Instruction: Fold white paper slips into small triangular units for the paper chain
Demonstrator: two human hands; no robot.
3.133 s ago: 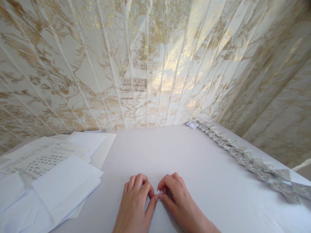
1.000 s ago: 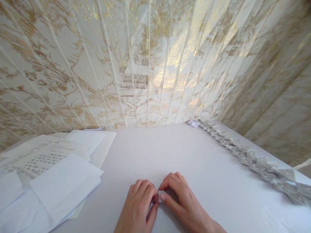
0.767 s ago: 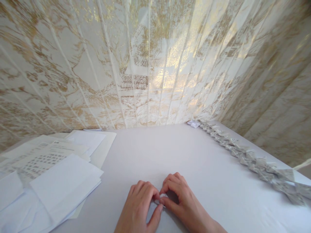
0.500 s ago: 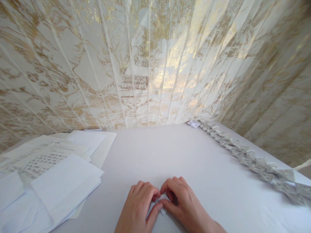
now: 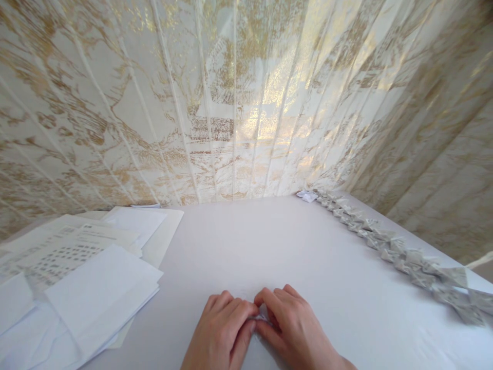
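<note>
Behind the desk [image 5: 239,246], gold-patterned curtains [image 5: 181,118] are hung. At its near middle, a small paper [image 5: 262,317] is pinched by the left hand [image 5: 223,329] and right hand [image 5: 296,326], too hidden for its long way to be told. Papers [image 5: 106,288] are piled left; folded shapes [image 5: 392,253] are lined right.

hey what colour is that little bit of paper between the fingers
Whitish: the paper shows only partly between the fingers, best in the head view.

At lower centre, paper [image 5: 262,315] is held between the hands [image 5: 225,326]. Sheets [image 5: 102,290] are piled left; folded pieces [image 5: 414,258] are lined right.
</note>
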